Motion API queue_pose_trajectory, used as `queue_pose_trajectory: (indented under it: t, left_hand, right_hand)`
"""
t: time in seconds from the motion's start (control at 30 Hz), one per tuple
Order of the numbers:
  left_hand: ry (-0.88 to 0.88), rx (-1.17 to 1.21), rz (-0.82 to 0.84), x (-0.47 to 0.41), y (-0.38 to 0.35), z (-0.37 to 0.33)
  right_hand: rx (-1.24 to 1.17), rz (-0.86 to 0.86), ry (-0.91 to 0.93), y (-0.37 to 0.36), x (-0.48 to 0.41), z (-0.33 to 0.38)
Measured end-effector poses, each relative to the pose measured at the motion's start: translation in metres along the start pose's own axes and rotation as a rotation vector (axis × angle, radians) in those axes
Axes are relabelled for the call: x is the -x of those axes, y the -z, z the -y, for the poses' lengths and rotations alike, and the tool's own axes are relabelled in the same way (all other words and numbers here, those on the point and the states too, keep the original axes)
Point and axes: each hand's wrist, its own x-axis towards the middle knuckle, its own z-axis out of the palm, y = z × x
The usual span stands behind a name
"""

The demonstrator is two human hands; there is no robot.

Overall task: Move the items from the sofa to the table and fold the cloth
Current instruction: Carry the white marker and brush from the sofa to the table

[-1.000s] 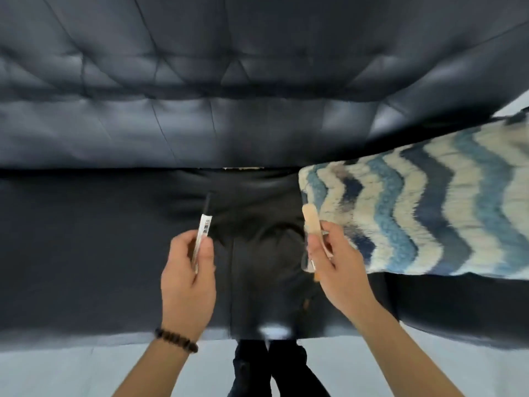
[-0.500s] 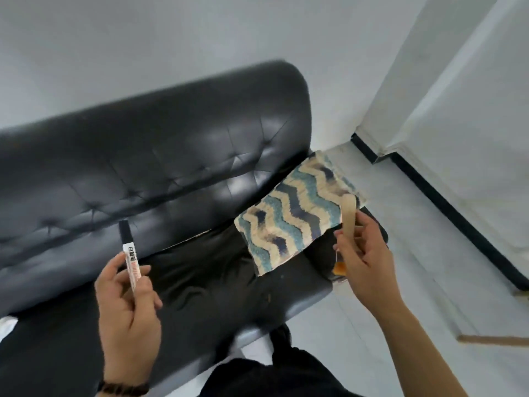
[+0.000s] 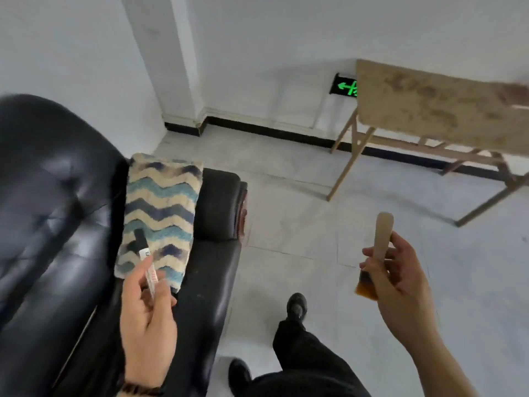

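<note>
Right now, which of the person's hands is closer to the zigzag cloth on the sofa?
The left. The left hand, holding a marker, overlaps the zigzag cloth's lower edge, while the right hand, holding a brush, is off to its right over the floor.

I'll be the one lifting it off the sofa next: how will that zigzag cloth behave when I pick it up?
The zigzag cloth looks thick and tufted, so it will probably flop and drape rather than hold flat. Its fuzzy pile should grip fingers well. It lies against the sofa backrest, following its slope, which suggests it is soft and fairly light.
</note>
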Motion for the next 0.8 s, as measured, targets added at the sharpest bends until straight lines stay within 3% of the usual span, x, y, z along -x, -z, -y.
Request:
queue_pose_trajectory:
  t: [0.2, 0.37, 0.53, 0.8]
  left_hand:
    - [-0.207, -0.023, 0.354, -0.024, -0.123, -0.063]
    - [-0.307, -0.044, 0.448, -0.017, -0.239, -0.095]
    - [-0.274, -0.028, 0.483, 0.011, -0.362, -0.126]
    - [-0.315, -0.074, 0.539, 0.021, -0.521, -0.171]
  right_hand:
    - [-0.061, -0.376, -0.098, 0.107, 0.014, -0.042]
    - [-0.096, -0.568, -0.234, 0.180, -0.005, -0.110]
    - [-0.127, -0.657, -0.286, 0.264, -0.065, -0.154]
    - [-0.132, -0.609, -0.270, 0.369, -0.202, -0.185]
